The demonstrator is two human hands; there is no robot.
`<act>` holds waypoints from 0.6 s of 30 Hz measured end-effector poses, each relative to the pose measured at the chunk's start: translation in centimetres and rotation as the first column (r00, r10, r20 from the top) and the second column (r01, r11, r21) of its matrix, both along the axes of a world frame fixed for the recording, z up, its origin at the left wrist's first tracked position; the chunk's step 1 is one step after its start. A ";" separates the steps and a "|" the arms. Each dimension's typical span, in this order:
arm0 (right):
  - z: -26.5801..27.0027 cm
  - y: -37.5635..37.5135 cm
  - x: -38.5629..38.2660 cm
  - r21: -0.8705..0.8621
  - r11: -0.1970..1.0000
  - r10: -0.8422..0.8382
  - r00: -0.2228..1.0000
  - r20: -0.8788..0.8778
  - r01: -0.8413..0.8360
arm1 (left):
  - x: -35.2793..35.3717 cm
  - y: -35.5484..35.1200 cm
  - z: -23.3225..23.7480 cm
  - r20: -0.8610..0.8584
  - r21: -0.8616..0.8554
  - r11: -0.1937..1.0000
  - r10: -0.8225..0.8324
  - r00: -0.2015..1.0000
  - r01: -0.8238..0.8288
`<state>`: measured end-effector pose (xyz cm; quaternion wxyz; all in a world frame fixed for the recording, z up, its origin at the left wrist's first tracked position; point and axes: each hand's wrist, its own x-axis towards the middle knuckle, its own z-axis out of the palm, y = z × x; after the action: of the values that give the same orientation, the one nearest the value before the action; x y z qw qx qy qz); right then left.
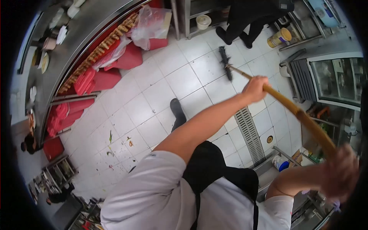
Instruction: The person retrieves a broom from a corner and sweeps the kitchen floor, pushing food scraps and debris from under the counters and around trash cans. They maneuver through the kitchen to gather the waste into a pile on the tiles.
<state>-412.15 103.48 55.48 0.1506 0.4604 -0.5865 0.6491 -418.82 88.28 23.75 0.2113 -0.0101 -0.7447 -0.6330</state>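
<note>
So the floor here is all white square tiles (184, 78), a bit grubby, and a long slotted metal drain cover (249, 134) is running through it just past the black apron (205, 165) on the wearer. Bits of green and brown food scraps (110, 137) are lying scattered to the left, and one dark boot (177, 109) is standing on the tiles. Farther off, red plastic bins (128, 57) are lining up under a curved stainless-steel counter (94, 23), a glass-fronted cabinet (337, 78) is sitting off to the right, and another person in dark clothes (245, 19) is standing up top near a yellow tub (279, 37).

Hands: the right hand (340, 172) is closest, closing around the upper end of a yellow-brown bamboo-like broom handle (301, 115). The left hand (255, 89) is wrapping tight around it lower down — fist closed. The handle is slanting away to a dark bristled broom head (226, 63), which is lying over the tiles near the other person's feet.

Hard to see: the right hand is blurring, so its individual fingers aren't showing clearly — and the other person's upper body is getting cut off by the frame.
</note>
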 end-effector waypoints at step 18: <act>-13.0 -36.5 -10.2 -0.171 0.985 0.122 0.747 0.654 -0.011 | 11.7 -33.6 -13.1 0.359 -0.282 0.869 0.489 0.795 -0.407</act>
<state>-422.31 66.99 42.52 -0.0547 0.2081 -0.5323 0.8188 -407.17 54.70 10.61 0.1887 0.2831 -0.8101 -0.4775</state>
